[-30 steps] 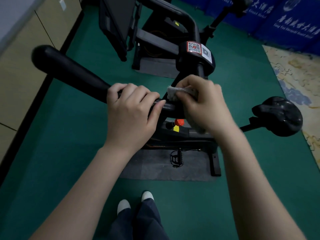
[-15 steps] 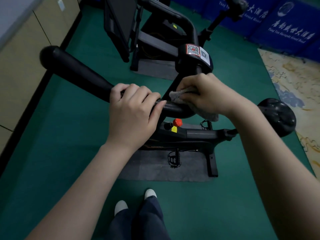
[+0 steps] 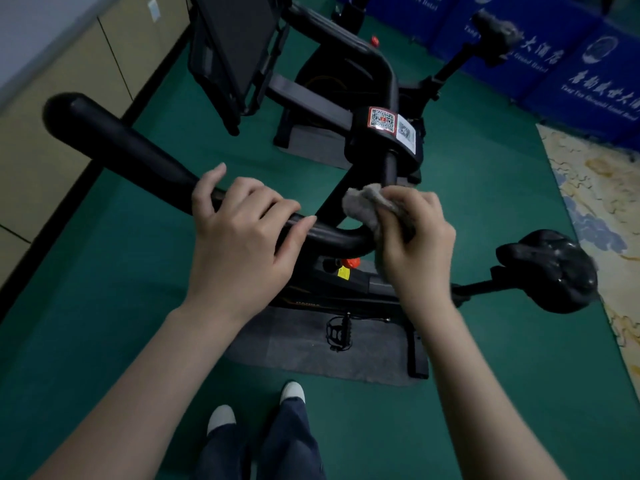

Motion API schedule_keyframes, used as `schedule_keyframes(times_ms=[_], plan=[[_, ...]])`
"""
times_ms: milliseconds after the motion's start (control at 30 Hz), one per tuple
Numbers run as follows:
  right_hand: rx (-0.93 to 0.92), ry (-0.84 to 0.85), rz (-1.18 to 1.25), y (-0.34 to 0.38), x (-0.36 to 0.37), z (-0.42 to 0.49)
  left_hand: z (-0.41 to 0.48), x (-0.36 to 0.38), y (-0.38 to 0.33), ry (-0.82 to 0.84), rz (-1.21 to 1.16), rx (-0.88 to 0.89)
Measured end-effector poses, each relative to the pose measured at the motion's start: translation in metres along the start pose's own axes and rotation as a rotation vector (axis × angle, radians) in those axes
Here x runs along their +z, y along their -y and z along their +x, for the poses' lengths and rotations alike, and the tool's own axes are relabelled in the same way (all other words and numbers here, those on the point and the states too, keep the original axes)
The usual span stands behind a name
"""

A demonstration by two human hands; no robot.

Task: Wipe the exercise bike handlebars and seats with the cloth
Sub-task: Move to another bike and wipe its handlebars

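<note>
Just below the handlebar [image 3: 131, 147], nearest us, our shoes [image 3: 221, 417] stand on the green floor [image 3: 104, 306]. On the handlebar our left hand [image 3: 239, 244] curls its fingers over the black grip, thumb lifted; just right of it our right hand [image 3: 415, 244] clutches the grey cloth [image 3: 370, 206] against the bend by the stem. We judge the handlebar wipe is under way; next the cloth must travel along the long left arm, so the left hand has to shift. Right of the handlebar the seat [image 3: 550, 268] sits apart from both hands; beyond the handlebar stands a second bike [image 3: 349, 64]
</note>
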State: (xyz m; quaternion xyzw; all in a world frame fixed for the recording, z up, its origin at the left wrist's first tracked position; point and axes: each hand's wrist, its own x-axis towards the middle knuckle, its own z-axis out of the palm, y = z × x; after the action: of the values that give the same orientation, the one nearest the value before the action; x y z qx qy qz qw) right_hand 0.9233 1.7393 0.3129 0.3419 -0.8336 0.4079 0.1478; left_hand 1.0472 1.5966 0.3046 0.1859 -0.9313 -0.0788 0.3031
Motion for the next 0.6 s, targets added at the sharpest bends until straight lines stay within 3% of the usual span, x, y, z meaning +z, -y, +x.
schedule_keyframes(times_ms=[100, 200, 600], plan=[[0.21, -0.278, 0.167, -0.006, 0.015, -0.012, 0.002, 0.005, -0.018, -0.002, 0.012, -0.015], [0.272, -0.407, 0.298, 0.001, 0.031, -0.029, 0.003, 0.014, -0.035, 0.01, 0.003, -0.016], [0.471, -0.447, 0.564, -0.01, 0.034, -0.024, 0.0, 0.024, -0.046, -0.02, 0.0, -0.056]])
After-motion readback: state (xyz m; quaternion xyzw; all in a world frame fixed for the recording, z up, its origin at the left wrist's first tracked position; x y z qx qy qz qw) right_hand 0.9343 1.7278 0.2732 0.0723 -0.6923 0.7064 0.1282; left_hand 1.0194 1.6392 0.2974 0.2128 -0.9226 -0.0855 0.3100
